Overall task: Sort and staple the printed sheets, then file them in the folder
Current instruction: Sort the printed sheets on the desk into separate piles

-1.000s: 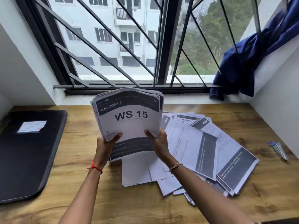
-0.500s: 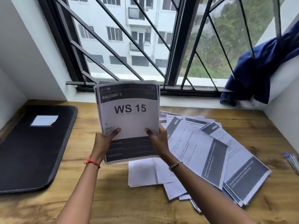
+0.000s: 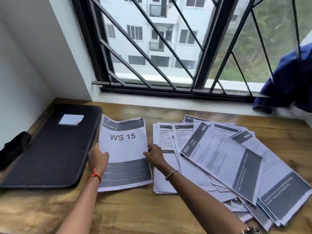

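WS 15 stack (image 3: 124,152) lies flat on the wooden desk (image 3: 50,210) at centre-left of frame, between the closed black folder (image 3: 49,149) on the left and the loose sheets (image 3: 228,166) fanned across centre-right. Left hand (image 3: 98,157) is at the stack's left edge, fingers curled onto the paper margin; right hand (image 3: 154,155) is at the right edge, fingers bent against it. Looks like both are squaring or steadying the stack rather than lifting it; whether either thumb is under the paper, can't tell. Judgement: sort is early, one set pulled out, most sheets unsorted, nothing visibly stapled. No stapler in this view. Risks: the stack's left edge sits right against the folder's edge, maybe slightly over it, so sliding it left could ride sheets up onto the folder and skew the pile. The top sheet is wavy near its upper edge, so page edges may not be flush, and a staple driven now could miss the lower pages. The right wrist crosses over the nearest loose sheets; pulling the arm back could drag them into the sorted set. The fan overhangs the frame's lower right, where pages could slip off.
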Demonstrator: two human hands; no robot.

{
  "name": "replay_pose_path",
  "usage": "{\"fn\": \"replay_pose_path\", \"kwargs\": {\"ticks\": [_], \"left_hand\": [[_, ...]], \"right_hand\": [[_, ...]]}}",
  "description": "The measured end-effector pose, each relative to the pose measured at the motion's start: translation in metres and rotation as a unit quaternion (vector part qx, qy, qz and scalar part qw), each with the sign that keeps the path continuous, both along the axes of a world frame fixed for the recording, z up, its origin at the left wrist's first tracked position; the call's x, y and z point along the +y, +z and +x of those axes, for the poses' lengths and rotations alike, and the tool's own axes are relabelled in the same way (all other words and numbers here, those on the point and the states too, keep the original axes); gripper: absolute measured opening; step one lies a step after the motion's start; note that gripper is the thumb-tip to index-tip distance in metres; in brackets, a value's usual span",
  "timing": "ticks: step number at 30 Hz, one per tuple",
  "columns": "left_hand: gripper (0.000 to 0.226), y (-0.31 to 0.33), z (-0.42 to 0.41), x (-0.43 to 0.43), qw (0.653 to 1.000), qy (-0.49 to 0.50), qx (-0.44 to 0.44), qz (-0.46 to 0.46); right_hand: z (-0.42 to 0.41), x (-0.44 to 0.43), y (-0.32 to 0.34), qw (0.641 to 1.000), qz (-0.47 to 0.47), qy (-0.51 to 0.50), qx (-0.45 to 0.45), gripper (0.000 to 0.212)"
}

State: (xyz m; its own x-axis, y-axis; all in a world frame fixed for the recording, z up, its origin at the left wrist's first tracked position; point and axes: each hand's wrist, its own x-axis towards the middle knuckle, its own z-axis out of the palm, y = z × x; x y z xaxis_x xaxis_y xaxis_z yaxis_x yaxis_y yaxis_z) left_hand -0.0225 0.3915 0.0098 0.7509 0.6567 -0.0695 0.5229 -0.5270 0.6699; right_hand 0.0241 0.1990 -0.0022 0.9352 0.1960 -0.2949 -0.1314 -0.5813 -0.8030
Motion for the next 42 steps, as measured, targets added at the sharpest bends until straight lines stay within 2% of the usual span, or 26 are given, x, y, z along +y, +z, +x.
{"fn": "replay_pose_path", "kwargs": {"ticks": [4,7,12,14,16,18,19,22,26,29,33,36,39,42], "left_hand": [[0.041,-0.004,0.003,-0.003,0.997,-0.041,0.003,0.067],[0.057,0.001,0.012,-0.021,0.991,-0.081,0.0,0.106],[0.048,0.012,0.031,-0.08,0.981,-0.177,-0.054,0.052],[0.04,0.012,0.037,-0.107,0.977,-0.198,-0.075,-0.016],[0.028,0.019,0.041,-0.135,0.965,-0.175,-0.061,-0.184],[0.015,0.025,0.042,-0.16,0.912,-0.156,0.002,-0.38],[0.01,0.027,0.041,-0.173,0.887,-0.162,0.038,-0.431],[0.007,0.029,0.04,-0.204,0.861,-0.192,0.14,-0.45],[0.023,0.028,0.035,-0.234,0.846,-0.2,0.203,-0.451],[0.024,0.023,0.033,-0.251,0.85,-0.172,0.202,-0.455],[0.015,0.019,0.032,-0.267,0.853,-0.118,0.205,-0.465],[0.015,0.015,0.03,-0.279,0.86,-0.088,0.19,-0.465],[0.017,0.007,0.028,-0.289,0.874,-0.049,0.156,-0.458],[0.019,-0.005,0.025,-0.301,0.926,-0.025,0.105,-0.362]], "right_hand": [[-0.002,-0.007,0.002,0.999,-0.026,0.039,-0.013,0.014],[-0.001,-0.017,0.005,0.998,-0.045,0.036,-0.016,0.035],[-0.001,-0.062,0.017,0.999,-0.038,0.004,-0.014,0.027],[0.0,-0.089,0.02,0.998,-0.05,-0.019,-0.031,0.025],[0.001,-0.121,0.021,0.995,-0.066,-0.048,-0.05,0.024],[0.002,-0.152,0.02,0.991,-0.087,-0.075,-0.064,0.024],[0.003,-0.169,0.019,0.989,-0.098,-0.09,-0.071,0.024],[0.004,-0.214,0.02,0.981,-0.126,-0.124,-0.085,0.023],[0.015,-0.266,0.018,0.974,-0.144,-0.15,-0.085,0.02],[0.025,-0.293,0.016,0.973,-0.16,-0.151,-0.075,0.024],[0.037,-0.319,0.017,0.971,-0.211,-0.106,-0.04,0.062],[0.045,-0.333,0.013,0.966,-0.248,-0.07,-0.008,0.077],[0.051,-0.341,0.008,0.965,-0.254,-0.059,-0.006,0.078],[0.056,-0.349,0.005,0.965,-0.26,-0.04,-0.023,0.063]]}}
